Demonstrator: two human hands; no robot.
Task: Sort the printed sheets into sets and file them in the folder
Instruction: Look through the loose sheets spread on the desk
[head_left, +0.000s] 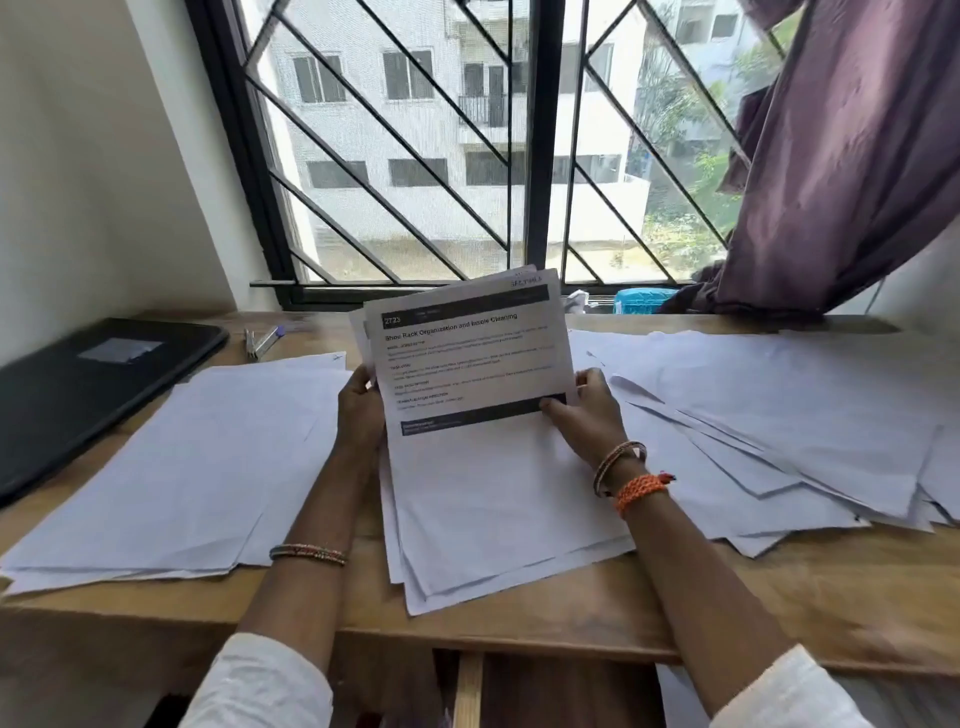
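head view: both hands grasp a raised bundle of printed sheets (467, 364) over the desk (571, 623) centre, left hand (358, 410) and right hand (592, 410) pinching opposite side edges. judged light, limp and slippery; hold both edges.

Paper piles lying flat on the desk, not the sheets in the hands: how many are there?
2 in view: one pile on the left by the black folder, one spread pile on the right. The held sheets may hide more.

Your held sheets (467, 364) stand between a left pile (171, 467) and a right spread (779, 415), the folder (78, 395) lying far left on the desk (571, 623).
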